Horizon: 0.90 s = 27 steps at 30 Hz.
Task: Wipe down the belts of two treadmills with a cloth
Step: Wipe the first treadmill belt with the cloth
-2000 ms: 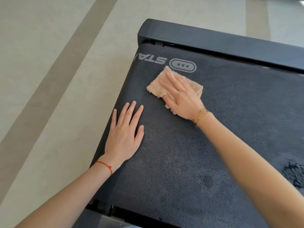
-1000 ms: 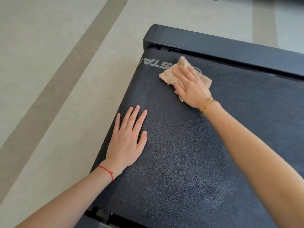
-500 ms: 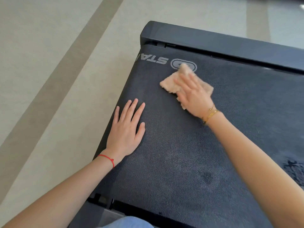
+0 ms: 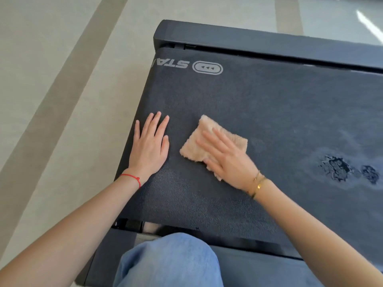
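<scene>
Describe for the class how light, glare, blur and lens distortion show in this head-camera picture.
Head view: soft, even daylight; faint shadows beside the left hand and under the cloth; bright glare streaks on the floor at top right; the right hand slightly motion-blurred; the treadmill belt sharp, its edges splayed by the wide-angle lens.
</scene>
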Tool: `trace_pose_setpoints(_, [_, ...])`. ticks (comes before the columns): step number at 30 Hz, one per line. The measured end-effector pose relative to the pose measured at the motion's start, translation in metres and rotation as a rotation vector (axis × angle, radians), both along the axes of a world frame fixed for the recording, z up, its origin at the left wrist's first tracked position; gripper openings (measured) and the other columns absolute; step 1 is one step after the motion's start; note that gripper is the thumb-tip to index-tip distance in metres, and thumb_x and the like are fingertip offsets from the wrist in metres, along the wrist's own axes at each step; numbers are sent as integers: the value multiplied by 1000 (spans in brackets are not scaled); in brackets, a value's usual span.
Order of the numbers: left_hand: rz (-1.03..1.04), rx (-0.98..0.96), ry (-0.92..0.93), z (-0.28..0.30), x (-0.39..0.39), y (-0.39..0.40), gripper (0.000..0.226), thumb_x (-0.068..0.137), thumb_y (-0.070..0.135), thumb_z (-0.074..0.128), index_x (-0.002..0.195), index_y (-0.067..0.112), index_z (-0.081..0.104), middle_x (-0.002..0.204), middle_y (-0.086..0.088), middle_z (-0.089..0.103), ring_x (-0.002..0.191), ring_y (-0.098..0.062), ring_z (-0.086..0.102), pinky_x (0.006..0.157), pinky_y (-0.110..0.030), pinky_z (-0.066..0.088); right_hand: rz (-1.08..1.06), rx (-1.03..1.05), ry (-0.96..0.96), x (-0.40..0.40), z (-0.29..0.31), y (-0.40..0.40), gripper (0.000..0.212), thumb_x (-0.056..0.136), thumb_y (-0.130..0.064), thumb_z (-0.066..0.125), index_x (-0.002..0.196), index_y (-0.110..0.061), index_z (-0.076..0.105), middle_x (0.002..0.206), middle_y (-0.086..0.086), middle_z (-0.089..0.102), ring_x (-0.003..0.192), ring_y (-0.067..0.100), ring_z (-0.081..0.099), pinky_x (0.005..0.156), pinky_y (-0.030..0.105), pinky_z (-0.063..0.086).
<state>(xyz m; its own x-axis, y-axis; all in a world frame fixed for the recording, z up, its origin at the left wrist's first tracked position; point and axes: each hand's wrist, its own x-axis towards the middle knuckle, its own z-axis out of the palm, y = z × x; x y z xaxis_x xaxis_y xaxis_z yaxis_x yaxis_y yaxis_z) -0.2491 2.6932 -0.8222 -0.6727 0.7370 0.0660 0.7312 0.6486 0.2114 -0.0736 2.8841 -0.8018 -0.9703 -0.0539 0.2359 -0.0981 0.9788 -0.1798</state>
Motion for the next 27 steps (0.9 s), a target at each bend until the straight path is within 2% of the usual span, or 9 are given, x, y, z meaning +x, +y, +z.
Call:
trace_pose_setpoints(4, [-27, -16, -10, 0, 11, -7, 57, 102, 34, 19, 157, 20, 24, 164, -4, 20, 153, -24, 11, 122, -56, 8, -360, -49, -42, -17, 3, 27, 43, 102, -22, 43, 144, -11, 45, 156, 13, 30, 149, 34, 9, 121, 44, 7])
trace_pose_setpoints(7, [-48, -1, -11, -1, 24, -16, 58, 102, 35, 18, 157, 20, 23, 165, -4, 19, 153, -23, 9, 122, -56, 7, -173, -19, -53, -8, -7, -13, 34, 98, -16, 41, 124, -8, 62, 151, 15, 39, 146, 40, 19, 118, 58, 15])
trace_pose_setpoints(11, [-51, 30, -14, -2, 34, -22, 57, 102, 33, 19, 157, 19, 26, 164, -5, 21, 153, -23, 11, 122, -56, 9, -10, -147, -52, 40, -8, -71, 47, 104, -31, 36, 148, -15, 39, 158, 6, 28, 150, 31, 10, 122, 46, 13])
trace_pose_setpoints(14, [-48, 32, -8, -2, 36, -23, 57, 101, 33, 19, 156, 19, 27, 164, -5, 23, 153, -24, 14, 122, -55, 10, -17, -117, -67, 59, -7, -65, 48, 104, -33, 38, 148, -16, 38, 158, 5, 29, 149, 28, 15, 121, 45, 17])
trace_pose_setpoints(17, [-48, 33, -14, 0, 36, -22, 58, 101, 34, 17, 156, 19, 27, 164, -5, 23, 153, -24, 14, 122, -55, 9, -301, -96, -47, 49, -8, -23, 52, 101, -35, 36, 148, -14, 38, 158, 9, 29, 149, 27, 18, 121, 45, 14])
trace_pose_setpoints(20, [-34, 37, -13, 2, 37, -21, 59, 101, 35, 16, 156, 20, 28, 164, -6, 24, 153, -24, 14, 123, -55, 9, -529, -127, -26, 33, -4, 5, 51, 101, -35, 34, 144, -10, 44, 154, 14, 35, 147, 36, 17, 122, 43, 7])
trace_pose_setpoints(22, [-34, 40, -9, 1, 38, -21, 58, 101, 35, 16, 156, 20, 28, 163, -6, 24, 152, -24, 15, 123, -55, 10, -473, -61, -4, 23, -1, -8, 40, 96, -20, 48, 132, -3, 56, 145, 20, 46, 143, 43, 21, 119, 51, 11])
trace_pose_setpoints(24, [-36, 46, 1, 0, 39, -22, 58, 101, 33, 18, 156, 19, 29, 163, -6, 25, 152, -25, 16, 122, -55, 10, -207, 42, 61, 26, -4, -41, 32, 86, -6, 59, 118, 0, 63, 139, 21, 52, 141, 43, 26, 116, 55, 14])
trace_pose_setpoints(27, [-39, 57, 5, -2, 38, -22, 56, 101, 31, 22, 155, 19, 30, 163, -6, 25, 152, -25, 16, 122, -55, 11, -77, -11, 9, 58, -6, -89, 42, 99, -20, 45, 140, -9, 50, 153, 11, 37, 149, 32, 10, 119, 50, 16])
